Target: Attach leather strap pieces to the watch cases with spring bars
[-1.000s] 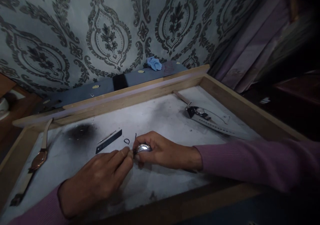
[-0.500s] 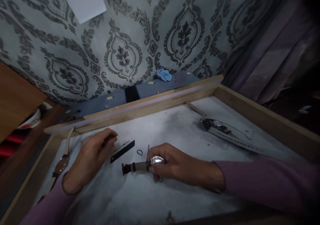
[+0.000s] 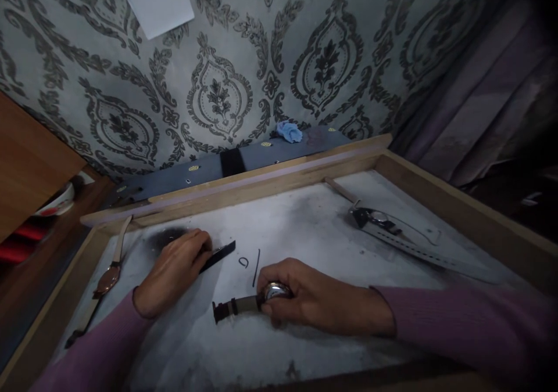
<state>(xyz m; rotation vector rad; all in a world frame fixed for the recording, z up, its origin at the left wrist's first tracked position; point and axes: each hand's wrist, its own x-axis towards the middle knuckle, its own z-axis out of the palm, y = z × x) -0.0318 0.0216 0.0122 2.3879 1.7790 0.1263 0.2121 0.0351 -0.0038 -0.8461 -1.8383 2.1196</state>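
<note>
A: Far left?
B: A rose-toned watch (image 3: 108,279) is lying inside the wooden tray (image 3: 244,192). The left hand (image 3: 178,273) is curling over a dark strip (image 3: 223,254); can't tell if it's gripping.
A: Middle?
B: A black loop (image 3: 243,258) is lying near. The right hand (image 3: 305,302) is pinching a silver watch (image 3: 278,290), strap pointing left.
A: Far right?
B: Another watch (image 3: 378,218) is lying.

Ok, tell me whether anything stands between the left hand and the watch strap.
Nothing visible blocks the way: just the dark strip by the left hand and white work surface before the watch strap.
</note>
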